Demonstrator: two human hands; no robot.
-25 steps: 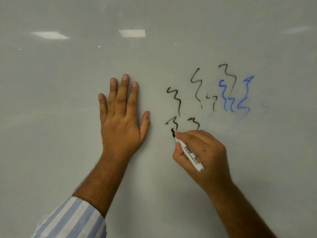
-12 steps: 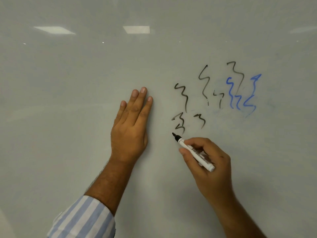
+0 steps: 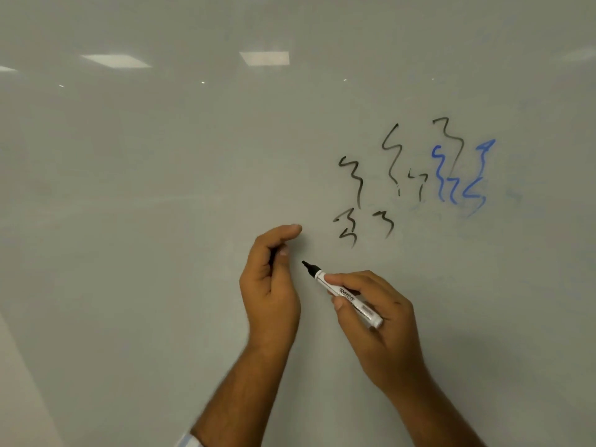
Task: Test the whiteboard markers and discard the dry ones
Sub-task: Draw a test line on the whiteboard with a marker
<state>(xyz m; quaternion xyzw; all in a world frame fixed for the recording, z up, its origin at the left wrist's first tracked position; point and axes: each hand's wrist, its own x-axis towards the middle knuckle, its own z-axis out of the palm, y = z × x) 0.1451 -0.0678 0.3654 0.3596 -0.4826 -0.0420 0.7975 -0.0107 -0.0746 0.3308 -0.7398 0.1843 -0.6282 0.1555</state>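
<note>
Your left hand [image 3: 271, 285] is curled edge-on to the whiteboard [image 3: 161, 221], its fingers [image 3: 290, 230] bent inward and pressed close together. Something dark shows in the fold between thumb and fingers; it may be the marker's cap, but you cannot tell from this view. Just right of those fingertips, with a small gap between, sits the black tip of the marker [image 3: 343, 293], pointing up and to the left and clear of the board.

Your right hand [image 3: 377, 317] pinches the marker's white barrel between thumb and the first fingers, close behind the black collar, while the back end sticks out past the knuckles toward the lower right. Above and right of your fingers lie the black squiggles [image 3: 350, 227], thin and broken in places, and farther right the blue squiggles [image 3: 451, 182].

The marker should feel light, stiff and smooth, so it can roll in a loose grip. Hold it on the barrel near the front, as you do now, and keep your skin off the wet tip. The felt tip is the soft part; press gently.
</note>
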